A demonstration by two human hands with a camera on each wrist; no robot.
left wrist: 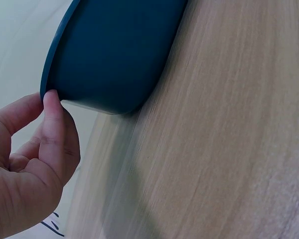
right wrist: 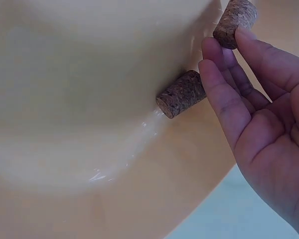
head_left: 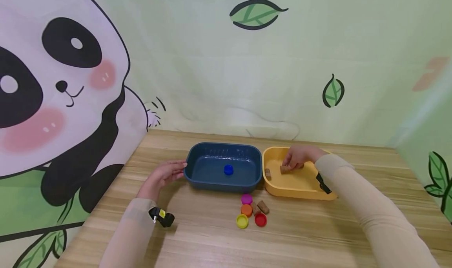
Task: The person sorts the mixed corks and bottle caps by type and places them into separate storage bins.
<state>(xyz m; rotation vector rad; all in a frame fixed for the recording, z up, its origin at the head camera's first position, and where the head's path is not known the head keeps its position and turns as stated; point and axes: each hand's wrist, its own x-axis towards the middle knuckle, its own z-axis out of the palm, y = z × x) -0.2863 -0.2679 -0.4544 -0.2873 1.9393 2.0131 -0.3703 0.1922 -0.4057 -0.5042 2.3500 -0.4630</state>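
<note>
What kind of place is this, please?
Probably a child's play or learning corner: a wooden table, a panda wall picture, and sorting bins, blue and yellow.

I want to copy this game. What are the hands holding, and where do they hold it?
The right hand holds one cork by its end, inside the yellow tray. The left hand only touches the blue tray's rim with its fingertips.
</note>
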